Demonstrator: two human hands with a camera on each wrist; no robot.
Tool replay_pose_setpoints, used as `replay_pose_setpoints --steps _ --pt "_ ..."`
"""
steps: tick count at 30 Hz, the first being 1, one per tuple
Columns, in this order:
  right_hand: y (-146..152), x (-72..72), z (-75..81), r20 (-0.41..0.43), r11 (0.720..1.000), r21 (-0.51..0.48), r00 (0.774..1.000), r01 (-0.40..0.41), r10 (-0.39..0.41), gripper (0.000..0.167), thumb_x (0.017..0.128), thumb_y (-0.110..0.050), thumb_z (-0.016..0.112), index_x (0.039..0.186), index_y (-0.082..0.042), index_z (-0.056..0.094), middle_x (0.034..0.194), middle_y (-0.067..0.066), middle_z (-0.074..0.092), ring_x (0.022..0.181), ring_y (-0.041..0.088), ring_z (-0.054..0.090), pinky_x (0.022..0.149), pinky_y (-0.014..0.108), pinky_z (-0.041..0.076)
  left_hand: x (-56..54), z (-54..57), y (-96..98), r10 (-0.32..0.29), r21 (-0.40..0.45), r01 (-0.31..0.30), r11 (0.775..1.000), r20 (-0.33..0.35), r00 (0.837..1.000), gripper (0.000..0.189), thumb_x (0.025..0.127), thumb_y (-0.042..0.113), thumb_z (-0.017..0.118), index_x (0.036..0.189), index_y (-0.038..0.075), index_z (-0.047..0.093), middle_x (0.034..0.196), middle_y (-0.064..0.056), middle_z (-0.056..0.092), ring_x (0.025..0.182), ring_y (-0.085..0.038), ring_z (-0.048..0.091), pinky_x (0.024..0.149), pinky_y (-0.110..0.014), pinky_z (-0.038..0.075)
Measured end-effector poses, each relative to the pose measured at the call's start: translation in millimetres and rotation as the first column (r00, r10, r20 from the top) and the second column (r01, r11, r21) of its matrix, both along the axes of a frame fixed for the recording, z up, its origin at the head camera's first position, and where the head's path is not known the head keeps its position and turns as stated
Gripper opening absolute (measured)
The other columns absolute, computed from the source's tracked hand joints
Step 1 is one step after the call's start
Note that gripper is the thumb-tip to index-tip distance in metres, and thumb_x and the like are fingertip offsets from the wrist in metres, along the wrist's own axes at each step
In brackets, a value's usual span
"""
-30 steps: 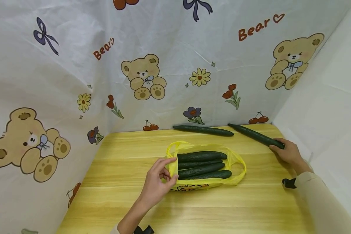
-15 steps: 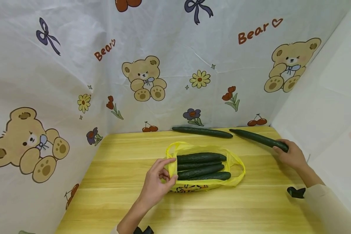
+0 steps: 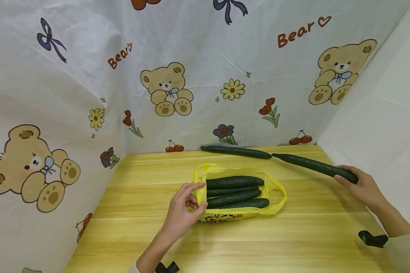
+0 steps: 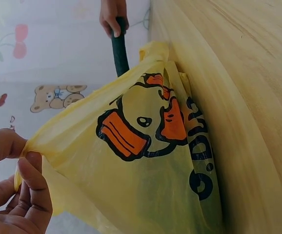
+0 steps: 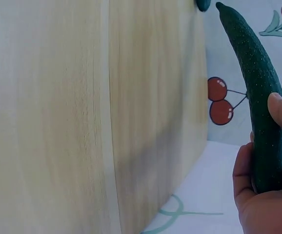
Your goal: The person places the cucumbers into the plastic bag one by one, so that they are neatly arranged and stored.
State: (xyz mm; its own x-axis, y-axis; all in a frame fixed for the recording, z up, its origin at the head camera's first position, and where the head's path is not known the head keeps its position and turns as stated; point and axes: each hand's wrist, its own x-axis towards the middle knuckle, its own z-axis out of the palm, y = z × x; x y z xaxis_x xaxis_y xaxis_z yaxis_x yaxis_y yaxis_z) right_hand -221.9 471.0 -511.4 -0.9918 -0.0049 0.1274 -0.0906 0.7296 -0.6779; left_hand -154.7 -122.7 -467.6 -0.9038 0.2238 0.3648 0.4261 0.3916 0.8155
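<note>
In the head view a yellow plastic bag [image 3: 276, 208] lies on the table with its mouth held wide, and several cucumbers [image 3: 234, 199] show inside it. My left hand [image 3: 182, 212] pinches the bag's left rim; the left wrist view shows thumb and finger gripping the yellow film [image 4: 82, 131]. Off to the right, my right hand [image 3: 363, 187] grips the thick end of another cucumber [image 3: 311, 163]. The right wrist view shows that cucumber [image 5: 251, 63] raised off the table, fingers and thumb around its lower end.
One more cucumber [image 3: 235, 151] lies along the back edge of the wooden table [image 3: 140, 208]. Behind and to the left stands a white sheet [image 3: 198, 45] printed with bears and flowers. A plain pale wall [image 3: 393, 113] bounds the right side.
My right hand has moved right and toward the front with the cucumber, whose thin end has shifted slightly right. The left hand stays at the bag's rim.
</note>
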Motion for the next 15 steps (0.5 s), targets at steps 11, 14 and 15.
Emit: replay_pose_setpoints --steps 11,14,15 --pt "-16.9 19.2 20.9 0.06 0.994 -0.074 0.994 -0.083 0.087 0.052 0.112 -0.028 0.061 0.16 -0.013 0.049 0.125 -0.039 0.042 0.1 -0.016 0.048 0.072 0.014 0.044 -0.2 2.0 2.2 0.0 0.008 0.0 1.0 0.003 1.0 0.06 0.094 0.011 0.083 0.148 0.03 0.063 0.125 -0.002 0.065 0.077 -0.006 0.06 0.072 -0.022 0.059" --pt "-25.7 23.8 26.0 0.065 0.989 -0.08 0.989 -0.127 0.133 0.049 0.112 -0.026 0.06 0.158 -0.011 0.051 0.125 -0.037 0.047 0.103 -0.014 0.052 0.074 0.016 0.047 -0.1 1.5 2.3 0.002 0.009 -0.002 1.0 0.007 1.0 0.06 0.095 0.012 0.083 0.148 0.031 0.063 0.126 -0.001 0.065 0.077 -0.006 0.06 0.072 -0.022 0.059" --pt "-29.0 25.4 27.4 0.066 0.986 -0.082 0.987 -0.144 0.15 0.048 0.112 -0.025 0.06 0.157 -0.011 0.051 0.126 -0.037 0.049 0.104 -0.013 0.053 0.075 0.017 0.048 0.0 1.2 2.3 0.002 0.008 -0.002 1.0 0.009 1.0 0.06 0.095 0.012 0.083 0.148 0.031 0.063 0.126 -0.001 0.065 0.077 -0.006 0.06 0.072 -0.022 0.059"
